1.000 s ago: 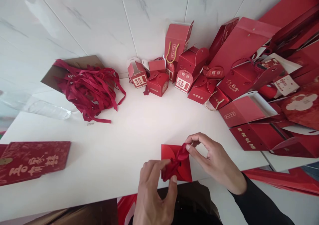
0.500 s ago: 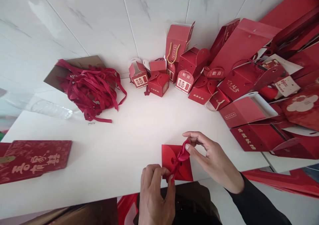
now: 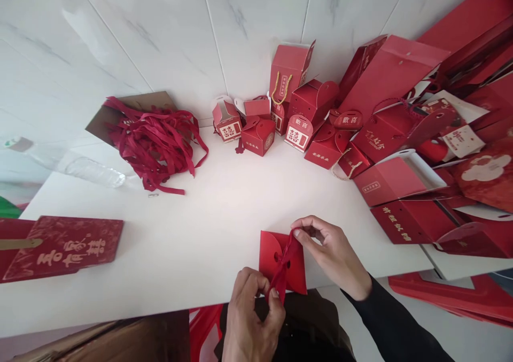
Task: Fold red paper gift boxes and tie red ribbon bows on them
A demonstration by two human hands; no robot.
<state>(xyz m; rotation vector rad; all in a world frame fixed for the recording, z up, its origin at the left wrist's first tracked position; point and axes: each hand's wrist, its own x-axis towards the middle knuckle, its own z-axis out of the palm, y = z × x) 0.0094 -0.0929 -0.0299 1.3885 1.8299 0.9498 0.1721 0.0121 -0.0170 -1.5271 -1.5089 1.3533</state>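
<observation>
A small flat red paper box [image 3: 296,268] with curved flaps and round holes lies at the table's front edge. A dark red ribbon [image 3: 285,256] crosses its middle and looks knotted or twisted near the holes. My left hand [image 3: 254,311] pinches the ribbon's near end between thumb and fingers, at the box's lower left corner. At the upper right of the box, my right hand [image 3: 326,249] is closed on the other end, thumb against the forefinger. The ribbon stretches between both hands.
An open cardboard box [image 3: 98,126] spills a heap of red ribbons [image 3: 156,143] at the back left, beside a clear plastic bottle [image 3: 94,170]. Red gift bags [image 3: 80,244] lie at left. Several assembled red boxes [image 3: 258,136] line the wall; more boxes [image 3: 404,177] crowd the right.
My right hand has drawn the ribbon's upper end tauter, and the loose bunch there is now narrower. My left hand still pinches the lower end. The view has shifted slightly.
</observation>
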